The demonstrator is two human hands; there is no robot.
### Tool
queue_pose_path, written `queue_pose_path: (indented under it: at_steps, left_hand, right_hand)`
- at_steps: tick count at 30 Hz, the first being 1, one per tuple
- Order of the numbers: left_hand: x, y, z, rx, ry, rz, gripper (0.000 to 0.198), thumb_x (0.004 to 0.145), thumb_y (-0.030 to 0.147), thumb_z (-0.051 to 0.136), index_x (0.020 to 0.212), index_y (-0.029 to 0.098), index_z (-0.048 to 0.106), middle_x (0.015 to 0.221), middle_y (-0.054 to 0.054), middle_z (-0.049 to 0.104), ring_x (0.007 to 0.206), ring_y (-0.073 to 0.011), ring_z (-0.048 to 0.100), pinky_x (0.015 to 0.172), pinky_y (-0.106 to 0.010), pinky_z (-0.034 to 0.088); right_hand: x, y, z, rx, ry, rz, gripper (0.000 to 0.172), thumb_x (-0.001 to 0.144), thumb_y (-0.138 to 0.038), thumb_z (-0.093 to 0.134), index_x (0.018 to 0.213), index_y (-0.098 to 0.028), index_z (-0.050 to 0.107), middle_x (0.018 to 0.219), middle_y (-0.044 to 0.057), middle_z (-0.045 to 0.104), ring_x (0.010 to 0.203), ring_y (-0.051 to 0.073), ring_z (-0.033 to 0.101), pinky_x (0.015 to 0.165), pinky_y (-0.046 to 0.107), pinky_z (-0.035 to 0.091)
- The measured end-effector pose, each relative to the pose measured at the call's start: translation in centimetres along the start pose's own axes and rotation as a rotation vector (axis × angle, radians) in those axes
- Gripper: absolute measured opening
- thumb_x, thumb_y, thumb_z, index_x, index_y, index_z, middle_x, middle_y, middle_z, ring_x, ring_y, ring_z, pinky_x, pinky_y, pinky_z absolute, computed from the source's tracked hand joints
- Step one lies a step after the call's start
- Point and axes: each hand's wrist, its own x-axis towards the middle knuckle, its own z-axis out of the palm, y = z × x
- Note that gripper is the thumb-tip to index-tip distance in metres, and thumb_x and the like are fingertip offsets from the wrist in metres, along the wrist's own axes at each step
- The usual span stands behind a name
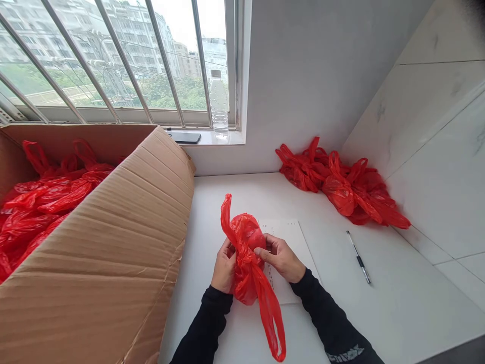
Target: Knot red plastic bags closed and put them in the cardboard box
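Note:
A knotted red plastic bag (246, 247) is held up over the white table in front of me. Its two handle loops stick out, one up and one down to the right. My left hand (225, 265) grips the bag's left side, its fingers partly hidden behind the plastic. On the other side my right hand (282, 257) is closed on the bag, thumb near the knot. What the bag contains cannot be made out. Beneath the bag and my right hand lies a sheet of paper (290, 235) with some writing on it.
At left stands a cardboard box (125, 227) with several red bags (56, 194) inside. More red bags (341, 189) lie against the back wall at right. A pen (358, 257) rests on the table (401, 298). The windowsill bears a bottle (219, 108) and a phone (185, 137).

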Motion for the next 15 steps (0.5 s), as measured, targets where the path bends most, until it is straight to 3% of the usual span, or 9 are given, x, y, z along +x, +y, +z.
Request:
queue_pose_path:
  at_steps: [6, 11, 15]
  left_hand:
    - [-0.38, 0.59, 0.44, -0.049, -0.072, -0.026, 0.032, 0.083, 0.041, 0.066, 0.104, 0.019, 0.056, 0.089, -0.005, 0.069, 0.072, -0.0166, 0.066, 0.066, -0.028, 0.052]
    - [-0.44, 0.73, 0.57, 0.077, -0.164, 0.008, 0.032, 0.078, 0.032, 0.075, 0.104, 0.02, 0.062, 0.104, -0.006, 0.069, 0.089, -0.0191, 0.066, 0.084, -0.031, 0.051]
    - [-0.29, 0.64, 0.22, 0.073, -0.059, 0.081, 0.026, 0.079, 0.031, 0.075, 0.1, 0.022, 0.064, 0.099, -0.003, 0.071, 0.087, -0.0171, 0.067, 0.084, -0.029, 0.05]
  right_hand:
    - [0.14, -0.2, -0.23, 0.024, 0.16, -0.095, 0.022, 0.087, -0.038, 0.067, 0.1, -0.021, 0.067, 0.094, 0.002, 0.069, 0.087, 0.018, 0.062, 0.081, 0.031, 0.049]
    - [0.18, 0.0, -0.39, 0.107, 0.197, -0.081, 0.021, 0.089, -0.04, 0.063, 0.101, -0.022, 0.065, 0.094, 0.003, 0.069, 0.085, 0.019, 0.063, 0.085, 0.035, 0.05]
    - [0.19, 0.1, -0.23, 0.162, 0.12, -0.052, 0.03, 0.09, -0.041, 0.061, 0.114, -0.024, 0.063, 0.105, 0.005, 0.07, 0.093, 0.021, 0.065, 0.089, 0.038, 0.051]
